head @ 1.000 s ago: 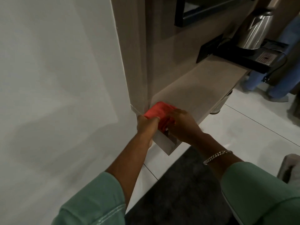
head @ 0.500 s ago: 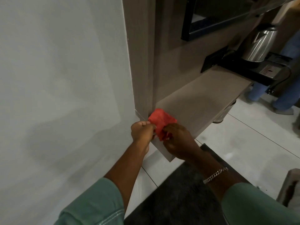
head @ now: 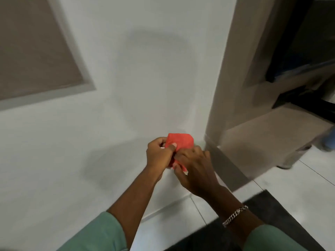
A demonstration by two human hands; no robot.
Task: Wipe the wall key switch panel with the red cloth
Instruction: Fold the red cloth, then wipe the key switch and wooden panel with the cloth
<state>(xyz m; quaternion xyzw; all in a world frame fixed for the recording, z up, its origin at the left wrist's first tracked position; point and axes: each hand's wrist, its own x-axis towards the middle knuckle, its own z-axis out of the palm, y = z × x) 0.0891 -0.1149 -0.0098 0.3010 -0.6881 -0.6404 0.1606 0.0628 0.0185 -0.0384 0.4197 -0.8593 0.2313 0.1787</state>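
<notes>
A bunched red cloth [head: 180, 141] is held in front of the white wall, just left of the wooden shelf corner. My left hand [head: 159, 154] grips its left side with the thumb pressed on the fabric. My right hand [head: 194, 166] pinches the cloth's lower edge from the right. Both hands touch each other around the cloth. A grey-beige framed panel [head: 34, 51] sits on the wall at the upper left, far from my hands; I cannot tell whether it is the key switch panel.
A wooden upright [head: 233, 69] and a low wooden shelf [head: 272, 131] stand to the right. The white wall [head: 136, 78] fills the middle. Pale floor tiles [head: 181, 214] and a dark mat [head: 272, 214] lie below. The frame is blurred.
The view has swung left and up: the shelf and kettle slid to the right edge, and a wall panel came into view. Both hands lifted the cloth off the shelf corner toward the wall.
</notes>
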